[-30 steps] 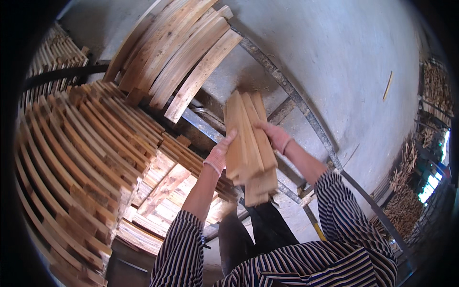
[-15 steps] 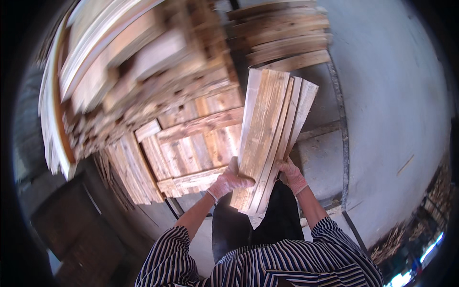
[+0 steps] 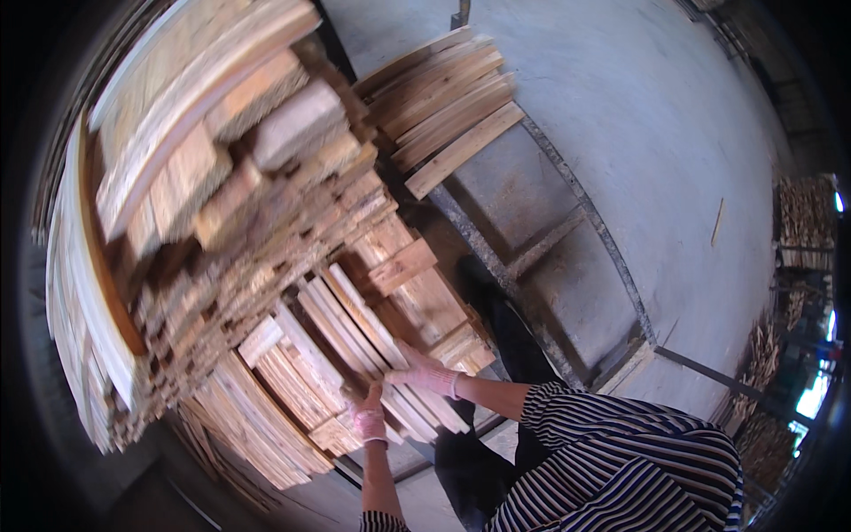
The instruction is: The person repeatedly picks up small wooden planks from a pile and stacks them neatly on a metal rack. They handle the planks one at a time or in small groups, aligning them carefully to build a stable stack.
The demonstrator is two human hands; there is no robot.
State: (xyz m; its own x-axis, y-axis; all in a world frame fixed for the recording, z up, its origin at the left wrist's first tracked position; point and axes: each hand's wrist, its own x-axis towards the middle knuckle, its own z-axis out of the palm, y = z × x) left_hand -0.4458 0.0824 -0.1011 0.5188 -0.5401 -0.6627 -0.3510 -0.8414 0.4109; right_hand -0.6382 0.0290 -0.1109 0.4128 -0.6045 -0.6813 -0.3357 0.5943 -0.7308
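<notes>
Several pale wooden boards (image 3: 344,312) stand close together between my gloved hands, their long edges turned up, over a stack of slatted wood. My left hand (image 3: 368,417) is closed on the near end of the boards at their left side, thumb up. Over their right side, my right hand (image 3: 423,373) is closed, and its fingertips are partly hidden among the boards. Left of them, more boards (image 3: 288,381) lie in the stack. On the right, flat crosspieces (image 3: 403,266) lie across wider boards.
A tall pile of sawn timber (image 3: 257,177) rises at the left. Beyond, several planks (image 3: 461,146) lie on a low metal frame (image 3: 581,199) that stands on the grey floor (image 3: 674,168). Stacked wood pieces (image 3: 802,213) line the far right.
The boards have moved left, from in front of my legs to over the slatted stack, and turned edge-up. My hands went with them. The view has turned.
</notes>
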